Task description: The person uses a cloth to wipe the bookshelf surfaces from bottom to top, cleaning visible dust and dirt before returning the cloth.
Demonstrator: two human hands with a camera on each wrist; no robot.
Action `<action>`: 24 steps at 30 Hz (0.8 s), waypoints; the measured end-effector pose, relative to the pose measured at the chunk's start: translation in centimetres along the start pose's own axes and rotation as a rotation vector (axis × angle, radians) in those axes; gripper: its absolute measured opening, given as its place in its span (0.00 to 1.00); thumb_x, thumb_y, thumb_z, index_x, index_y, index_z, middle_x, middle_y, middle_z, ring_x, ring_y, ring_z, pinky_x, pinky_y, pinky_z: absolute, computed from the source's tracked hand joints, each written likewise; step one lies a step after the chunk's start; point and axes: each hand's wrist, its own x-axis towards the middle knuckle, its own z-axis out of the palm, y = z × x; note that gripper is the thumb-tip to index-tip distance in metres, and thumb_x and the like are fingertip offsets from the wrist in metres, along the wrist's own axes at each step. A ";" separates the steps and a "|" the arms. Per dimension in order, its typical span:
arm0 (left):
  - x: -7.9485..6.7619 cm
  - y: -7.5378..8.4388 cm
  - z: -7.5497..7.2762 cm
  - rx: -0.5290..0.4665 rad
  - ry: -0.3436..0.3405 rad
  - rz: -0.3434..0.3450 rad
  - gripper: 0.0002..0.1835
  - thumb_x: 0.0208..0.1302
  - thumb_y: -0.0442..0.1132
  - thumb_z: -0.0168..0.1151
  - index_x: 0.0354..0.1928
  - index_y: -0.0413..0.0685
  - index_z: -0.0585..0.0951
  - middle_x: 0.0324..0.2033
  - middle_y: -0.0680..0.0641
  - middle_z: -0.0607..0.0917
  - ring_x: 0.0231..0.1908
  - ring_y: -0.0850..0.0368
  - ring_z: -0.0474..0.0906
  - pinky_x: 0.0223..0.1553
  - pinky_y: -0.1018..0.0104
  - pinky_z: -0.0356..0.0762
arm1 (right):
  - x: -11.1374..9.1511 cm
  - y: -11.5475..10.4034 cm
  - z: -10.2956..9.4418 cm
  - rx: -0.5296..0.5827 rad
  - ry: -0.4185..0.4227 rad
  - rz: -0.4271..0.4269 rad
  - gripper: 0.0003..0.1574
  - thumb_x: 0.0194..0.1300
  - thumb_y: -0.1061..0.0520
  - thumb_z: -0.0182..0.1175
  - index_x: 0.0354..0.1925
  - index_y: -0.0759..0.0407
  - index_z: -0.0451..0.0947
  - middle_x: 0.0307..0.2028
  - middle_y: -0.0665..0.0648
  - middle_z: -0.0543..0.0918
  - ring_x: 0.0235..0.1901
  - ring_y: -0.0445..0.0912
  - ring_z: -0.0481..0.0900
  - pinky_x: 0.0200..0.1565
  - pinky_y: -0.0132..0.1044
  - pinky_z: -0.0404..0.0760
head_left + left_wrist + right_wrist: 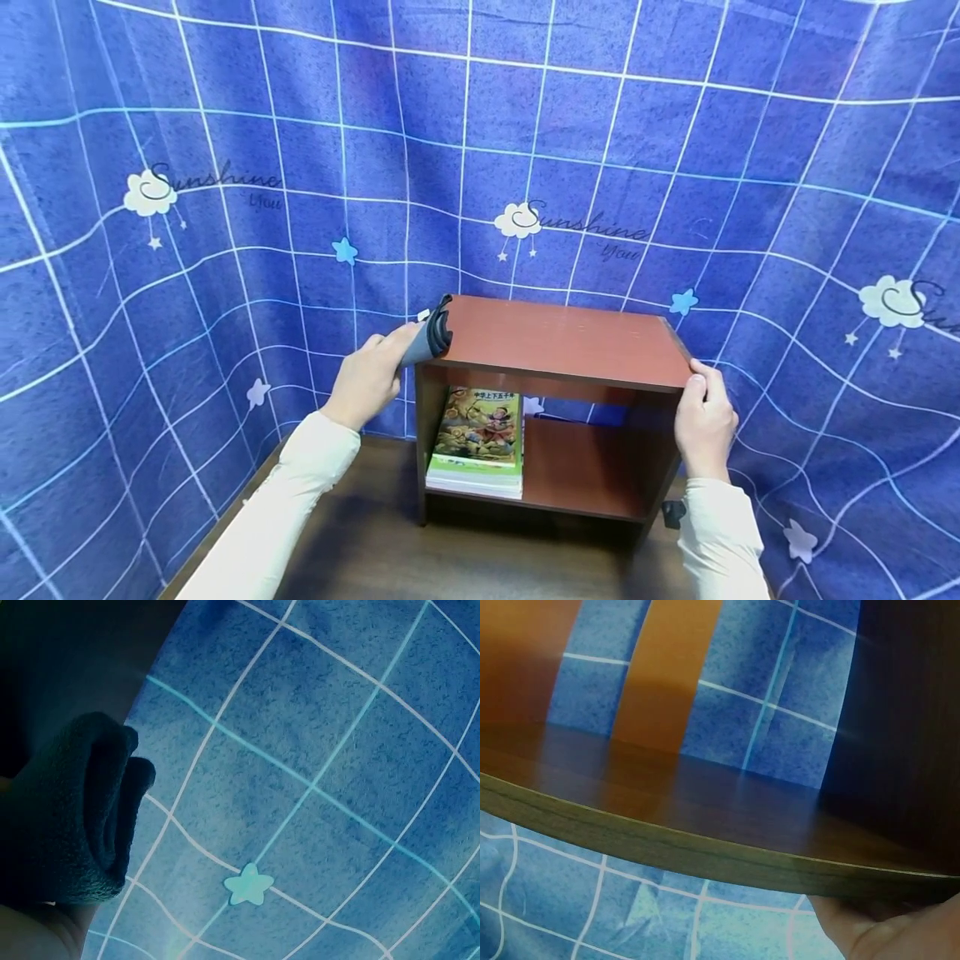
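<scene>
A folded dark grey cloth (426, 343) is gripped in my left hand (367, 379) at the left edge of a small shelf unit with a reddish-brown top (562, 342). In the left wrist view the thick, fuzzy folds of the cloth (56, 817) show, with part of the hand below them. My right hand (707, 425) holds the unit's front right corner, thumb on the top's edge and fingers around its side. The right wrist view shows that hand (900, 934) against the unit's dark edge board (705, 855).
A stack of books (480, 437), an illustrated cover uppermost, lies at the left of the unit's lower shelf (581, 471). The unit stands on a brown wooden surface (480, 558). Blue gridded curtains (570, 125) surround it. A small black object (673, 513) sits near its right side.
</scene>
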 end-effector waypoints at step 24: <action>-3.5 1.7 2.9 0.131 0.346 0.097 0.45 0.47 0.21 0.57 0.73 0.49 0.71 0.69 0.45 0.74 0.54 0.42 0.79 0.43 0.48 0.81 | 0.4 0.3 -0.5 0.026 -0.031 0.027 0.25 0.74 0.48 0.46 0.58 0.53 0.83 0.58 0.58 0.82 0.59 0.62 0.76 0.55 0.56 0.70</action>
